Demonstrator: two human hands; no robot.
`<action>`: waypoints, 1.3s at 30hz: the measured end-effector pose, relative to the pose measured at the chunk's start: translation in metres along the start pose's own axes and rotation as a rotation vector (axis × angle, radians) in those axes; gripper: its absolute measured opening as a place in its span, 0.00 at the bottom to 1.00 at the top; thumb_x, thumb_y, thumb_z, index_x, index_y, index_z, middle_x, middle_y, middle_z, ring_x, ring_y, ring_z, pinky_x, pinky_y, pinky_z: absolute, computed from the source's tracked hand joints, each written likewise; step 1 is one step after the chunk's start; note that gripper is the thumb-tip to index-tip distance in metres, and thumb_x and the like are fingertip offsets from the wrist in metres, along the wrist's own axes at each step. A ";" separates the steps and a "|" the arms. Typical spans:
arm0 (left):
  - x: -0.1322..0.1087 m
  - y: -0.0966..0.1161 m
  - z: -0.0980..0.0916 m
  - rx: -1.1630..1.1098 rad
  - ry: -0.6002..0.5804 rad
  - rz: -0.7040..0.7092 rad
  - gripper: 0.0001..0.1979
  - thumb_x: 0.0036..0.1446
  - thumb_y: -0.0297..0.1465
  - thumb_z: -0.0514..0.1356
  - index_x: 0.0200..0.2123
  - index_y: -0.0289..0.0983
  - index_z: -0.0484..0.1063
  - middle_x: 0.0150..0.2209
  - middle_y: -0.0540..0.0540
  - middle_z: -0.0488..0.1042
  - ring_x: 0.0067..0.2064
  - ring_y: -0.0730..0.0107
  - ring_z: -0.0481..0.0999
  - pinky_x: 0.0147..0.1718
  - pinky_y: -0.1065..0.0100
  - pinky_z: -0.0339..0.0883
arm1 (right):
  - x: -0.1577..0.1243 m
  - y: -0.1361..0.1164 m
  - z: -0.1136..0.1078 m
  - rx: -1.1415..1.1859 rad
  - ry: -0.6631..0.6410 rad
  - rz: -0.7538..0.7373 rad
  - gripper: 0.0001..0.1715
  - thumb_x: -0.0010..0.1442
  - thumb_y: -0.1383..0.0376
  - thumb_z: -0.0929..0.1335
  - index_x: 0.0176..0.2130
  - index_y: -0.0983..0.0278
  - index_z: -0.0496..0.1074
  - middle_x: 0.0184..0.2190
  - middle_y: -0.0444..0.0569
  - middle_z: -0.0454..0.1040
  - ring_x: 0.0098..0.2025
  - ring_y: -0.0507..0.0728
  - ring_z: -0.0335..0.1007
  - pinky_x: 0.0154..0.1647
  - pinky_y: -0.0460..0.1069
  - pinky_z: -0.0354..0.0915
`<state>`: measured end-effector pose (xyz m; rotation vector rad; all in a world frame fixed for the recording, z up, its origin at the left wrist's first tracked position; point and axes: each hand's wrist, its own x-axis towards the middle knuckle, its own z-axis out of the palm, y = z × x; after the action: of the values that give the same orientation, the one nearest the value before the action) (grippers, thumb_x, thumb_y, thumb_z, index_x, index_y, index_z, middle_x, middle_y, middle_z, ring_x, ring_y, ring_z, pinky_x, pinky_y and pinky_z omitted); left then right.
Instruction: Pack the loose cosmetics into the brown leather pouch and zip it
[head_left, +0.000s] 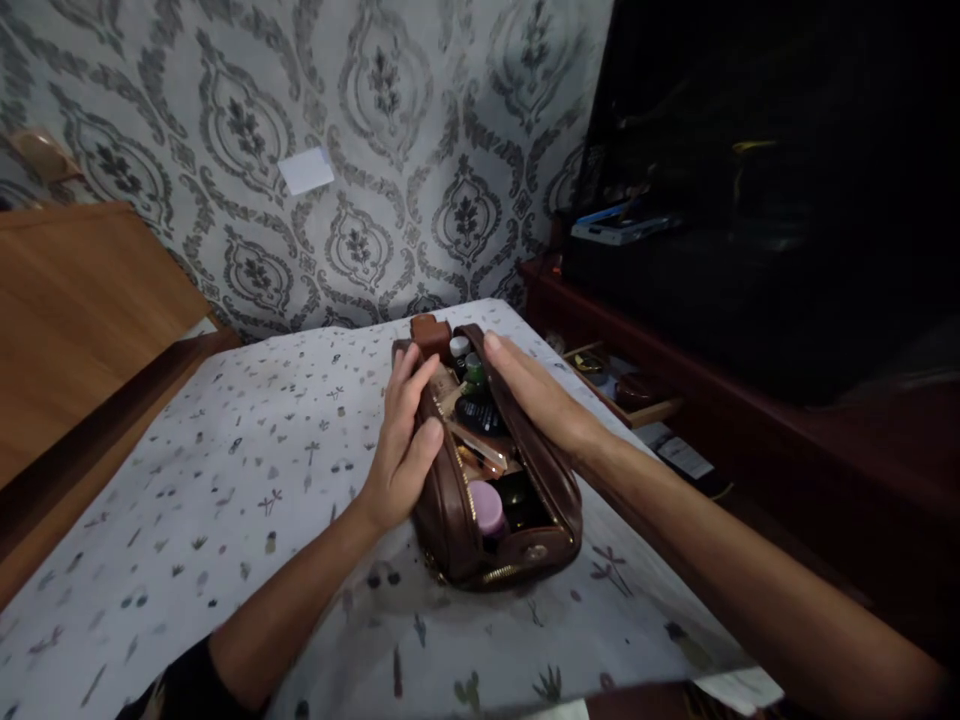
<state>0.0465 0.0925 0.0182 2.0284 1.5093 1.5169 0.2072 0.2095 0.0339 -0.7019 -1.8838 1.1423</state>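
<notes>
A dark brown leather bag stands unzipped on a white patterned cloth. My left hand rests against the bag's left side with its fingers apart. Along the right side lies my right hand, its fingers stretched out flat on the leather. Inside the bag are a pink-lidded jar, a black round item, a green-topped bottle and a white-capped bottle. At the far end sits a brown leather piece; whether it is attached to the bag I cannot tell.
An open drawer with small items juts out at the right, below a dark red cabinet with a large black screen. A wooden panel stands at the left. Behind the cloth is a patterned wall.
</notes>
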 end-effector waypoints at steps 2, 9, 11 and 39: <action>-0.007 0.006 0.003 0.037 0.014 -0.022 0.31 0.72 0.52 0.42 0.70 0.47 0.58 0.77 0.44 0.48 0.78 0.56 0.38 0.76 0.48 0.35 | 0.000 0.001 0.001 0.042 0.036 0.032 0.45 0.65 0.32 0.59 0.63 0.59 0.71 0.61 0.52 0.74 0.66 0.66 0.65 0.72 0.63 0.56; -0.045 0.030 0.014 0.331 -0.042 0.258 0.48 0.59 0.58 0.62 0.74 0.46 0.48 0.76 0.35 0.42 0.77 0.36 0.40 0.73 0.38 0.40 | -0.004 0.001 0.003 0.161 0.063 0.090 0.44 0.65 0.33 0.61 0.59 0.63 0.74 0.60 0.52 0.75 0.64 0.66 0.68 0.69 0.61 0.61; -0.050 0.033 0.021 0.446 0.027 0.280 0.45 0.61 0.54 0.62 0.73 0.43 0.50 0.74 0.31 0.49 0.77 0.38 0.44 0.72 0.38 0.45 | -0.005 0.002 0.004 0.164 0.092 0.099 0.45 0.63 0.32 0.61 0.57 0.63 0.75 0.61 0.51 0.75 0.66 0.65 0.67 0.71 0.60 0.58; -0.045 0.042 0.028 0.649 0.034 0.274 0.25 0.66 0.40 0.58 0.60 0.30 0.67 0.66 0.28 0.66 0.74 0.36 0.53 0.64 0.33 0.63 | -0.101 0.000 -0.009 -0.365 0.014 -0.103 0.48 0.67 0.41 0.66 0.75 0.56 0.50 0.76 0.53 0.48 0.76 0.67 0.46 0.74 0.66 0.54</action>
<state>0.0963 0.0480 0.0057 2.6613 1.9990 1.2452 0.2675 0.1347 0.0006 -0.7970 -2.1152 0.7329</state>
